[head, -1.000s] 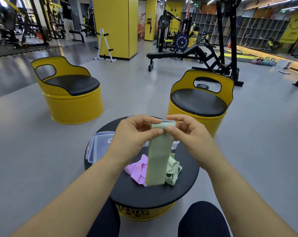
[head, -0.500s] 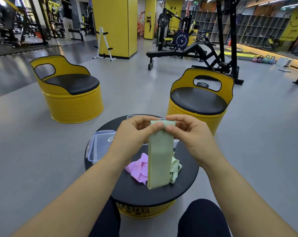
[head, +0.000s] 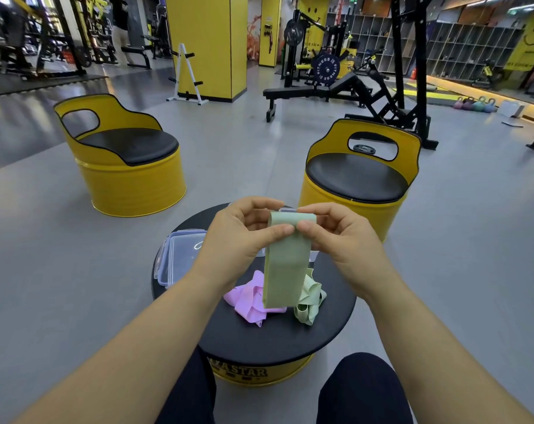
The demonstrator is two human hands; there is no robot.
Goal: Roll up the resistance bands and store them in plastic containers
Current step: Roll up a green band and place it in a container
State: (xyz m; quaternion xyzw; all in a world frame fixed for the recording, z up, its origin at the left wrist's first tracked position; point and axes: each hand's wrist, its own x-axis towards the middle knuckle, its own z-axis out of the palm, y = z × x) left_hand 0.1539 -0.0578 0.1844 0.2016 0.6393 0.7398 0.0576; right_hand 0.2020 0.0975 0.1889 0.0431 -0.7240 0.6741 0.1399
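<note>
both hands, left (head: 244, 237) and right (head: 339, 237), pinch the green band's (head: 285, 264) top fold above the table (head: 278, 338). let your thumbs slacken and the springy start could unroll.

Head-worn wide view, facing forward and down, close above table (head: 274, 335)

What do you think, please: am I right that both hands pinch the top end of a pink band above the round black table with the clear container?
Not quite: the head view shows the left hand and right hand pinching the top end of a green band, not a pink one. The pink band lies crumpled on the round black table, which bears the clear container.
</note>
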